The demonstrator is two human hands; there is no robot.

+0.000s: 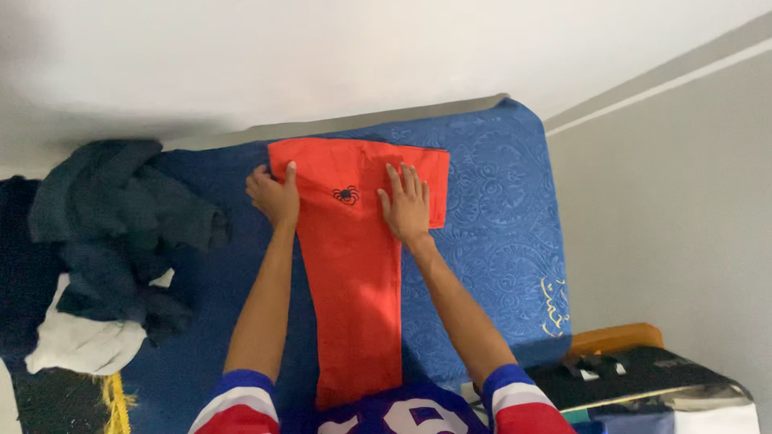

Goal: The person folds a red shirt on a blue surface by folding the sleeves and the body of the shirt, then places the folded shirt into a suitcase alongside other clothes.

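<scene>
Single head-worn view, steeply downward and close over the blue mattress [498, 209] toward the wall.

The red garment [358, 273] in the middle of the frame is smooth, matt cloth with a small black spider stitched or printed on it. It lies on a blue mattress cover [498, 233] of slightly shiny fabric embossed with a raised pattern. At the left, the dark clothes [121, 217] look soft, thick and matt.

Soft even light, blurred upper-left corner
</scene>
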